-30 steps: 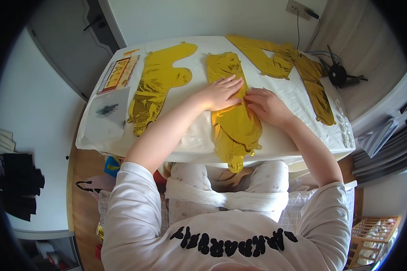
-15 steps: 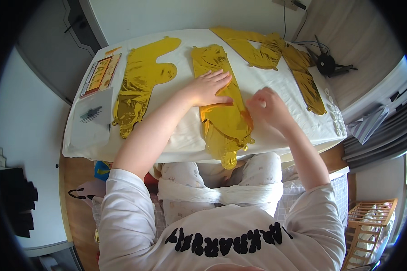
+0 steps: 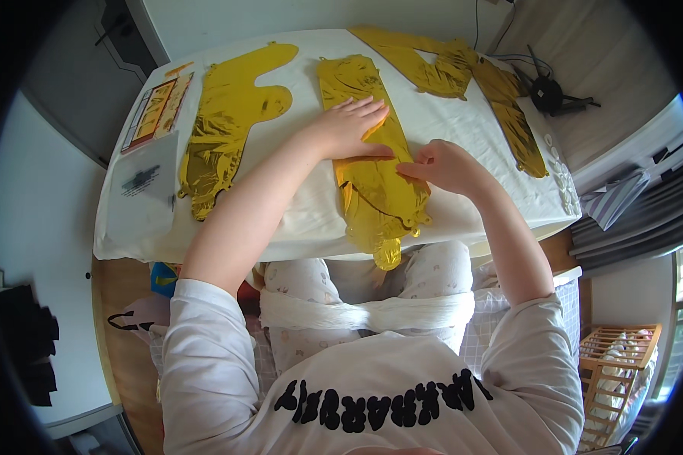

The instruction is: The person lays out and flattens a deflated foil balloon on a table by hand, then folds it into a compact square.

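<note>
My left hand [image 3: 353, 130] lies open on gold foil [image 3: 379, 197], its length crossing the table's near edge [image 3: 303, 244] — right hand [image 3: 446, 167] curled at its right; pinching, I can't tell.

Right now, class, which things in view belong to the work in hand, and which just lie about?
In the work, it seems:
Long gold foil piece, under the left hand; right hand at its edge
Two-armed gold foil piece, untouched

Lying about, likely:
Pronged black plastic device
Striped grey-white cloth
Black fabric
</note>
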### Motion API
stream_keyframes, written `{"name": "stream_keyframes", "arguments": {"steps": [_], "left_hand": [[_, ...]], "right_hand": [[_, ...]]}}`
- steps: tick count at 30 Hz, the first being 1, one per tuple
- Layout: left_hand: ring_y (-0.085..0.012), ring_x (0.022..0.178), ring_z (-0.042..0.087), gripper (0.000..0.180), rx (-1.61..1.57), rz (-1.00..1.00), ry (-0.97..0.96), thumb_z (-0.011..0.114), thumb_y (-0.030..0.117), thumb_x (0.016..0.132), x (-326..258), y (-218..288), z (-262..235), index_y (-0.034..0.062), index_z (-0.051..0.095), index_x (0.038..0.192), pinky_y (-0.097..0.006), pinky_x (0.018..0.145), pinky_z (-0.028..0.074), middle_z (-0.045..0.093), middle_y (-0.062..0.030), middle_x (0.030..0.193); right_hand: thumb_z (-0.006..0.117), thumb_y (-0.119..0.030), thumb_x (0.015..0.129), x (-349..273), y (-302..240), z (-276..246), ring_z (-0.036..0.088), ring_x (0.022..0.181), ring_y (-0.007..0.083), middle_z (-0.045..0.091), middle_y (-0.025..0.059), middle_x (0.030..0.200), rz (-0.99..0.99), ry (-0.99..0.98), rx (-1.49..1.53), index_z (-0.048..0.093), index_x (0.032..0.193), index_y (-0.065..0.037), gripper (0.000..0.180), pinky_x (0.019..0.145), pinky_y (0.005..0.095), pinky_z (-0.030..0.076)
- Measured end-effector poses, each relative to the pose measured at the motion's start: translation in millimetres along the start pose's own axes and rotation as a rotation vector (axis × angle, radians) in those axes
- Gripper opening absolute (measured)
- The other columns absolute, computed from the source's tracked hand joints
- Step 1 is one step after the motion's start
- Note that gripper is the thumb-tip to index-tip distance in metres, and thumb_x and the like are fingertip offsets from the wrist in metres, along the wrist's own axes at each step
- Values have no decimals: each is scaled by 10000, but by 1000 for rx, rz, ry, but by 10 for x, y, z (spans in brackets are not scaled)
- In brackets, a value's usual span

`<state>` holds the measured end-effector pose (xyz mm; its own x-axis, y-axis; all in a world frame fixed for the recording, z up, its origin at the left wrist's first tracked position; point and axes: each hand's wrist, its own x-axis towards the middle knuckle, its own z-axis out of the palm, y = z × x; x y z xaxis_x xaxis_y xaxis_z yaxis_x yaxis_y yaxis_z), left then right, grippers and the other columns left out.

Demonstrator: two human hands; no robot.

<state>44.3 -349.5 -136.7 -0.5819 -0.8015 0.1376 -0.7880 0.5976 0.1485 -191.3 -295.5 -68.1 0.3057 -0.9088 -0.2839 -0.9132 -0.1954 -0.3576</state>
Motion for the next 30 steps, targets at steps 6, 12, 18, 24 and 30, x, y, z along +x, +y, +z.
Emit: {"name": "stream_keyframes", "arguments": {"steps": [6, 12, 18, 24, 30], "left_hand": [[-273, 1567, 189, 1088, 55, -24, -32, 456, 855, 856, -6, 43, -49, 114, 249, 1625, -415, 1285, 167, 241, -109, 1686], [-273, 1569, 181, 1110, 46, -34, -53, 451, 871, 843, -21, 68, -84, 115, 239, 1628, -415, 1286, 160, 234, -110, 1689], [-278, 1570, 176, 1169, 37, -20, -41, 457, 909, 799, -19, 65, -59, 114, 239, 1628, -418, 1287, 150, 223, -109, 1692], [-267, 1574, 162, 1124, -18, -1, -58, 504, 854, 832, -3, -8, -46, 116, 226, 1632, -426, 1290, 132, 212, -98, 1698], [-265, 1576, 150, 1082, 11, -7, -56, 504, 817, 866, -2, -12, -46, 119, 205, 1637, -421, 1289, 138, 206, -97, 1699]], "right_hand": [[767, -379, 884, -40, 36, 22, 533, 645, 111, 616, 32, 708, 5, 13, 199, 643, 816, -37, 370, 593, 284, 430], [738, -149, 898, -111, 73, 119, 527, 675, 94, 602, 14, 765, -3, 150, 466, 543, 1030, -45, 257, 605, 245, 426], [677, -57, 935, -270, 40, 298, 660, 829, 174, 653, 90, 911, -308, 392, 329, 527, 1098, -13, 226, 757, 308, 532], [621, -51, 989, -475, -32, 401, 701, 981, 278, 695, 140, 1056, -571, 355, 414, 566, 1157, -31, 178, 860, 350, 546], [601, -25, 967, -370, 72, 411, 670, 1052, 354, 700, 148, 1117, -789, 489, 50, 623, 1140, -38, 174, 924, 410, 537]]}}
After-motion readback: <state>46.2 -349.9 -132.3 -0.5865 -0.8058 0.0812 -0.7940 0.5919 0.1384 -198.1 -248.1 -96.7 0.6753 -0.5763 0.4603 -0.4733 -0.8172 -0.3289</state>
